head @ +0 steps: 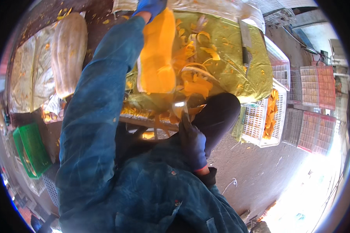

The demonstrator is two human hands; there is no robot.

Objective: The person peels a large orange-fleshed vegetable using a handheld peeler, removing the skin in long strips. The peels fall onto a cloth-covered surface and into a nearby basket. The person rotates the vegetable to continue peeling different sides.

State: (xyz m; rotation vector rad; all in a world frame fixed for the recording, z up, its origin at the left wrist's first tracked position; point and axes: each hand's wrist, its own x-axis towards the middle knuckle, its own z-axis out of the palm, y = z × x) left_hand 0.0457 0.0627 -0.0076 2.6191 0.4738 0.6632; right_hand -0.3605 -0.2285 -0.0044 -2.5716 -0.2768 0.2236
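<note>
My gloved left hand (153,10) grips the far end of a long peeled orange squash (157,55), which lies lengthwise on a table under a yellow-green cloth (227,64). In my gloved right hand (192,144) is a tool with a blurred, shiny blade (179,107), a peeler or knife, just below the squash's near end. Curled orange peelings (197,83) lie in a heap right of the squash. A knife with a dark handle (245,58) rests at the cloth's right side.
An unpeeled, ribbed tan squash (70,54) lies at the left on pale sheeting (32,70). White plastic crates stand at the right, one (275,139) holding orange pieces (270,115). Beyond are stacked red and grey crates (318,87). A green crate (32,150) sits at lower left.
</note>
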